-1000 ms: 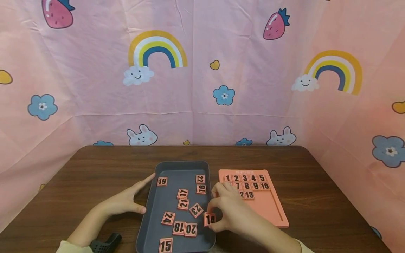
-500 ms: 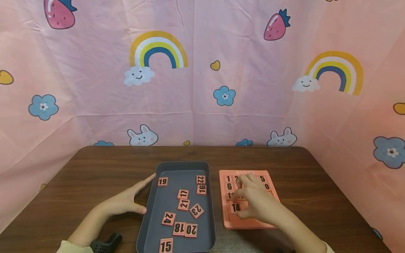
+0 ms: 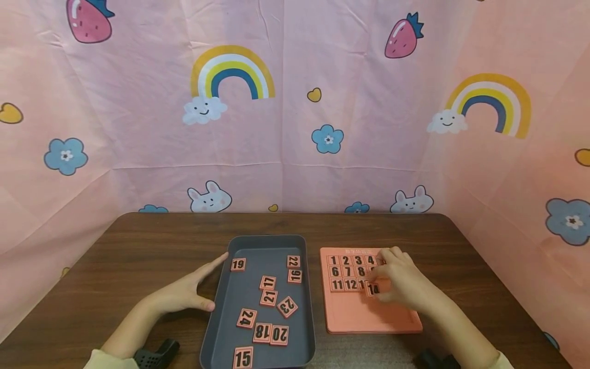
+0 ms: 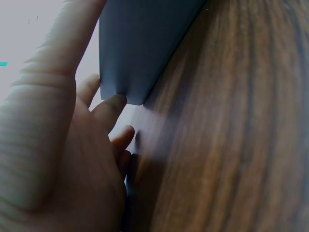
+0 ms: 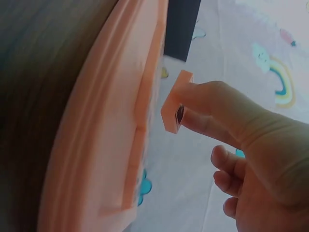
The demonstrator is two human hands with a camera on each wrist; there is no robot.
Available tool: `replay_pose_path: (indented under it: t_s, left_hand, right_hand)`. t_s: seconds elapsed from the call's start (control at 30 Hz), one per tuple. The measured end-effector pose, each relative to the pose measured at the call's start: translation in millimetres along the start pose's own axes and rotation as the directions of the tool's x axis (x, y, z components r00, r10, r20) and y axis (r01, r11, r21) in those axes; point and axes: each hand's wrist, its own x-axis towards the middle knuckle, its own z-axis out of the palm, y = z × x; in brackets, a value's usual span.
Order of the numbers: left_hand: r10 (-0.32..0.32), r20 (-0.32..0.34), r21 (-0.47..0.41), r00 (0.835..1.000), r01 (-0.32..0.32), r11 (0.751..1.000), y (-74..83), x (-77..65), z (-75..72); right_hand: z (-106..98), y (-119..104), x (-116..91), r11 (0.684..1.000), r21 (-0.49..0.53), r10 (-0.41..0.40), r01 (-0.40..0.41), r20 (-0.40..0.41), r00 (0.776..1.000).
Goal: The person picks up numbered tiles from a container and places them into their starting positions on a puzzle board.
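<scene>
My right hand point(image 3: 403, 279) pinches the pink number tile marked 14 point(image 3: 373, 290) between thumb and fingers, just above the pink number board point(image 3: 355, 315). In the right wrist view the tile point(image 5: 175, 107) is held apart from the board point(image 5: 104, 159). Rows of tiles, with 1 to 4, 6 to 8, 11 and 12 readable, sit in the board; my hand hides some at the right. My left hand point(image 3: 182, 292) rests with straight fingers along the left side of the grey tray point(image 3: 215, 307); in the left wrist view its fingertips touch the tray wall point(image 4: 140, 43).
Several loose tiles lie in the tray, among them 19 point(image 3: 238, 264), 23 point(image 3: 288, 307) and 15 point(image 3: 243, 357). A dark wooden table point(image 3: 161, 230) carries everything. Black devices sit at both wrists, and a patterned pink cloth point(image 3: 295, 189) hangs behind.
My right hand has carried tile 14 from the tray's right edge over the board's lower left, then up and right beside the third row. The left hand has stayed at the tray.
</scene>
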Motion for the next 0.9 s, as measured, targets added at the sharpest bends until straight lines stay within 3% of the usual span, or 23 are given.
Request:
replay_pose_path:
  t_s: [0.43, 0.9]
  left_hand:
    - [0.009, -0.001, 0.015, 1.0, -0.009, 1.0, 2.9, 1.5, -0.7]
    - [-0.015, 0.002, 0.017, 1.0, 0.014, 1.0, 1.5, -0.5, -0.6]
  right_hand:
    - [9, 25, -5, 0.998, -0.058, 0.013, -0.011, 0.022, 1.0]
    - [14, 30, -5, 0.998, -0.064, 0.003, -0.001, 0.033, 0.999]
